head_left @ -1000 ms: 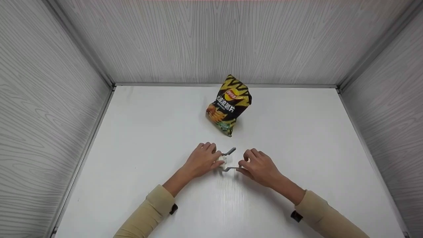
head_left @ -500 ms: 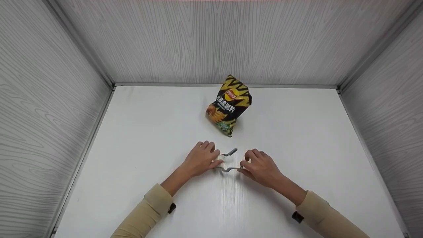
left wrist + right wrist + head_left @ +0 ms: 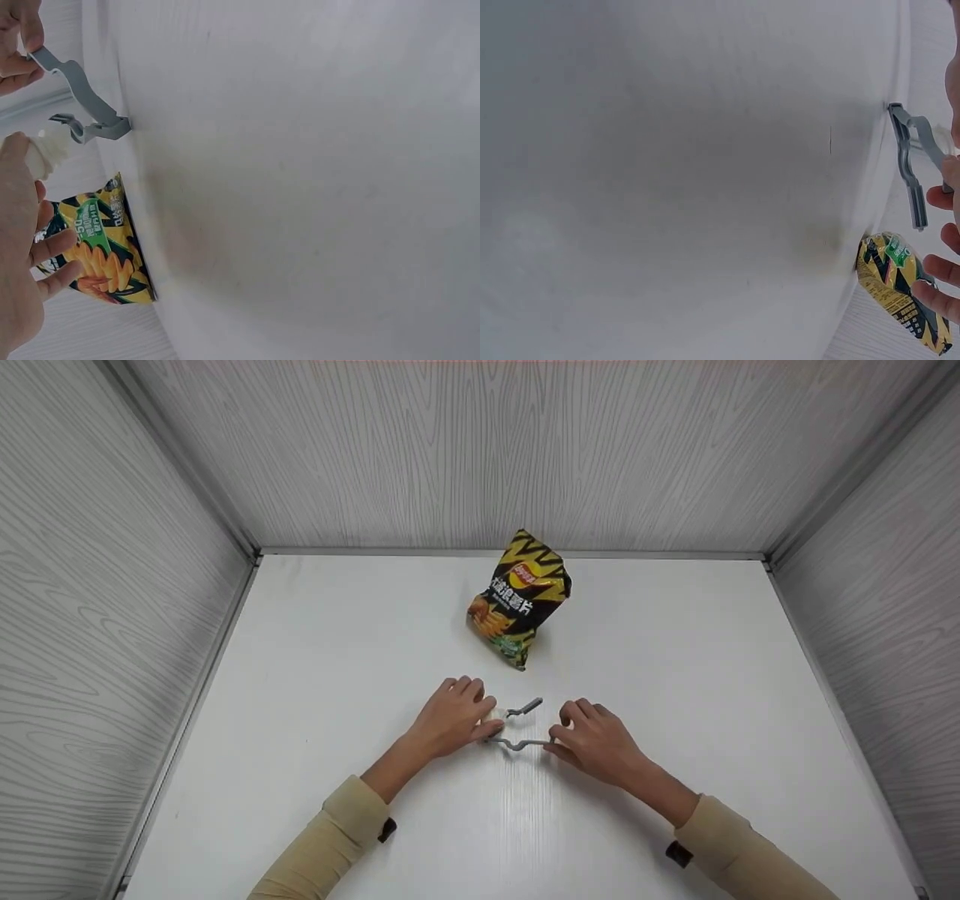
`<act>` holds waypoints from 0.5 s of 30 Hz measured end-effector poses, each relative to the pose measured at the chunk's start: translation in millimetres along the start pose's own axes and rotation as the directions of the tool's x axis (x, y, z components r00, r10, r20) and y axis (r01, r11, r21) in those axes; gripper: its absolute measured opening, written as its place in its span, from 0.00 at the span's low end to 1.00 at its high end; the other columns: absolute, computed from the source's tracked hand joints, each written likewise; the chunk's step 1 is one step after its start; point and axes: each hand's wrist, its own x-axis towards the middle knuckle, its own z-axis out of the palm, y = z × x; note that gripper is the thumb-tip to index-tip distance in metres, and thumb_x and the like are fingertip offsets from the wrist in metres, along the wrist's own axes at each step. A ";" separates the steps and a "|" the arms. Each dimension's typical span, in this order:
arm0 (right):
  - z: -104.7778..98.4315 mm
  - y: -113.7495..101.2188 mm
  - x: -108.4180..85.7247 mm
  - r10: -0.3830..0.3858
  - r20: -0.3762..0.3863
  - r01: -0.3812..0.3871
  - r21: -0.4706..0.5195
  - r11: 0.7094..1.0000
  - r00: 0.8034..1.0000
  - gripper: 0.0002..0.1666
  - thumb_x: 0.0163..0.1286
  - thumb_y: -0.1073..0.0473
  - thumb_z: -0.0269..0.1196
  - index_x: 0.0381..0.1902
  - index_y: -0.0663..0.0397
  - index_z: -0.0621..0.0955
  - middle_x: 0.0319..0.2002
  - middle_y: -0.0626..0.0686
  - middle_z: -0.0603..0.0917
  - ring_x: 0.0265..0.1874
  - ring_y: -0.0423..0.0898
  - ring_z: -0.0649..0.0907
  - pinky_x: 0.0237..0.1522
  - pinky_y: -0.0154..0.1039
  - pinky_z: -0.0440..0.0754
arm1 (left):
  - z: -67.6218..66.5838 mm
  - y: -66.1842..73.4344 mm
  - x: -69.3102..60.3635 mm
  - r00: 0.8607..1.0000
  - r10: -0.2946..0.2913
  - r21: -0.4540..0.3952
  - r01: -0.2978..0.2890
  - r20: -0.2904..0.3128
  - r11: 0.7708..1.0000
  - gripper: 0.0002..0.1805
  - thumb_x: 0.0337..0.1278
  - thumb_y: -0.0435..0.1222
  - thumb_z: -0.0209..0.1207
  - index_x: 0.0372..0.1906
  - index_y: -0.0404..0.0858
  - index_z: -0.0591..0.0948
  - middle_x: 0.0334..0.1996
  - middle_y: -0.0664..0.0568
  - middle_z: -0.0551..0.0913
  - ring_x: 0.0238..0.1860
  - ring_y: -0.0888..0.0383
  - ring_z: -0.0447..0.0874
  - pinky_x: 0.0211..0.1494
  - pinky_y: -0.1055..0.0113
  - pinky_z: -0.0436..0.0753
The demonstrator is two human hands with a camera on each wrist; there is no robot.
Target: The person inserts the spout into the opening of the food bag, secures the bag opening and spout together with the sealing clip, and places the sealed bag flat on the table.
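Note:
A grey plastic bag clip point(image 3: 517, 745) stands with its two curved arms spread apart, low over the table. My right hand point(image 3: 598, 744) pinches the end of the nearer arm between thumb and fingers. Between the thumb and index finger of my left hand point(image 3: 448, 720) is a white threaded spout point(image 3: 49, 150), mostly covered in the head view. It sits close beside the curve of the clip's other arm; whether they touch I cannot tell. The right wrist view shows that arm hanging free, its tip pointing away from the hand.
Behind the hands a black and yellow bag of potato chips point(image 3: 520, 598) stands on the white table point(image 3: 337, 645). Grey wood-patterned panels point(image 3: 480, 457) enclose the table at the back and both sides.
The left hand has shifted slightly left with the spout, while the right hand and the clip have shifted slightly right. More of the clip's nearer arm shows between them. The chip bag has stayed put.

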 end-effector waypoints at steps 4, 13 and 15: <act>0.4 0.7 -1.6 0.008 0.018 -0.008 0.010 1.000 1.000 0.16 0.64 0.40 0.76 0.33 0.41 0.84 0.38 0.49 0.80 0.36 0.46 0.79 0.35 0.41 0.85 | -0.2 -0.9 0.3 1.000 0.001 0.005 -0.001 0.005 1.000 0.26 0.77 0.64 0.47 0.47 0.47 0.80 0.46 0.50 0.81 0.48 0.52 0.80 0.56 0.57 0.83; 2.5 2.9 -5.4 0.002 0.046 -0.002 0.002 1.000 0.999 0.16 0.65 0.40 0.75 0.33 0.42 0.83 0.38 0.49 0.80 0.36 0.46 0.79 0.37 0.42 0.86 | -0.4 -1.1 -0.2 1.000 -0.001 -0.013 0.001 0.006 1.000 0.26 0.77 0.64 0.47 0.47 0.47 0.81 0.45 0.50 0.80 0.47 0.53 0.79 0.56 0.57 0.82; 3.2 3.3 -7.1 0.004 0.054 -0.004 0.005 1.000 0.999 0.16 0.65 0.41 0.75 0.33 0.42 0.83 0.38 0.49 0.79 0.36 0.46 0.78 0.37 0.42 0.86 | -0.4 -0.6 -0.2 1.000 0.000 -0.021 0.001 0.008 1.000 0.26 0.77 0.64 0.47 0.47 0.47 0.81 0.45 0.50 0.80 0.47 0.52 0.80 0.56 0.56 0.83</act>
